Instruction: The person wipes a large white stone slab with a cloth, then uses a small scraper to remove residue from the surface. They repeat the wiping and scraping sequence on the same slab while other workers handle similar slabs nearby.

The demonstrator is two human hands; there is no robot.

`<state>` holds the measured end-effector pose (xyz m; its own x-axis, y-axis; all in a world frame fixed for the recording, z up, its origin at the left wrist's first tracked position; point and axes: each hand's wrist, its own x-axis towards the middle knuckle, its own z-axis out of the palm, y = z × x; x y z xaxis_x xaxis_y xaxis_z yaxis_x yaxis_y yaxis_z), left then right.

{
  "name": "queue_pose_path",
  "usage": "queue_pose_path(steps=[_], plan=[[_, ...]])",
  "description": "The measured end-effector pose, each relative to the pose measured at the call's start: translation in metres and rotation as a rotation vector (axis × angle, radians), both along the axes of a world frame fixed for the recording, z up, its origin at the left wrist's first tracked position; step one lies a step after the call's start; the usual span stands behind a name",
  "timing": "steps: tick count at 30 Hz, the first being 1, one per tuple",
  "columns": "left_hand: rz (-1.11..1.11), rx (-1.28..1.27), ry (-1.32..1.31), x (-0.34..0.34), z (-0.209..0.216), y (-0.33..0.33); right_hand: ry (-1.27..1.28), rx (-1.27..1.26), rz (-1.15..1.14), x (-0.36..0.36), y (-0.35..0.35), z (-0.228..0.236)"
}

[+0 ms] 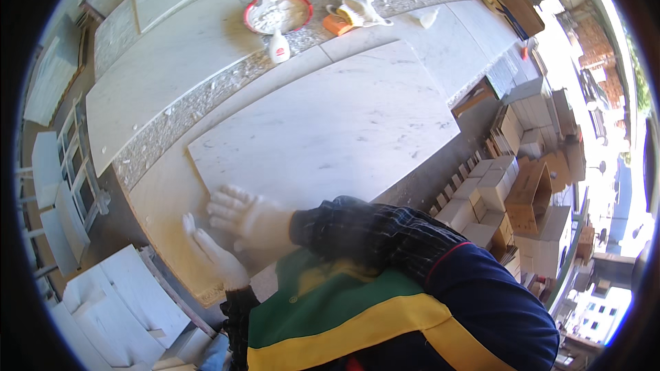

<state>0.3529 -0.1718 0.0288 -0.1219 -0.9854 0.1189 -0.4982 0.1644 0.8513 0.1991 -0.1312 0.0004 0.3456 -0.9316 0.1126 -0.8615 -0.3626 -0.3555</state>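
Observation:
A large pale stone slab point(330, 120) with grey veining lies across the worktable in front of me. My right hand point(247, 216), whitish as if gloved or dusty, reaches over to the slab's near left corner with its fingers spread. Nothing is gripped in it; whether it presses on the slab or hovers is hard to tell. Just left of it, my left hand point(216, 254) is held up off the slab's edge, fingers stretched and empty. Under that hand shows the bare tan board point(165, 199) of the tabletop.
Beyond the slab stand a red-rimmed basin point(302, 24) of white powder or paste and a white bottle point(279, 48). An orange block point(337, 25) sits beside a glove point(364, 10). Stacked boxes point(496, 182) crowd the right; a pale rack point(75, 165) and slabs point(117, 309) stand left.

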Motion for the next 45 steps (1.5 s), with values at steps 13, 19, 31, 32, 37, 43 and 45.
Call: queue_pose_path(steps=[13, 19, 31, 32, 37, 43, 45], plan=[[-0.182, -0.098, -0.284, -0.001, 0.000, 0.028, 0.313, -0.017, -1.032, -0.252, 0.238, 0.004], [-0.007, -0.048, -0.421, 0.009, 0.011, 0.073, -0.314, 0.116, -1.674, -0.352, 0.422, -0.090], [0.080, -0.044, -0.505, 0.021, 0.005, 0.144, -0.922, 0.081, -1.600, -0.294, 0.403, -0.113], [0.073, -0.047, -0.502, 0.019, 0.006, 0.146, -0.774, -0.148, -1.631, -0.311, 0.395, -0.091], [-0.034, -0.149, -0.606, 0.011, -0.001, 0.148, 0.038, -0.529, -1.101, -0.381, 0.347, 0.007], [-0.018, -0.141, -0.517, 0.015, -0.011, 0.139, 0.230, -0.222, -0.797, -0.377, 0.247, 0.020], [0.037, -0.097, -0.498, 0.014, -0.008, 0.135, 0.274, -0.158, -0.838, -0.393, 0.218, 0.024]])
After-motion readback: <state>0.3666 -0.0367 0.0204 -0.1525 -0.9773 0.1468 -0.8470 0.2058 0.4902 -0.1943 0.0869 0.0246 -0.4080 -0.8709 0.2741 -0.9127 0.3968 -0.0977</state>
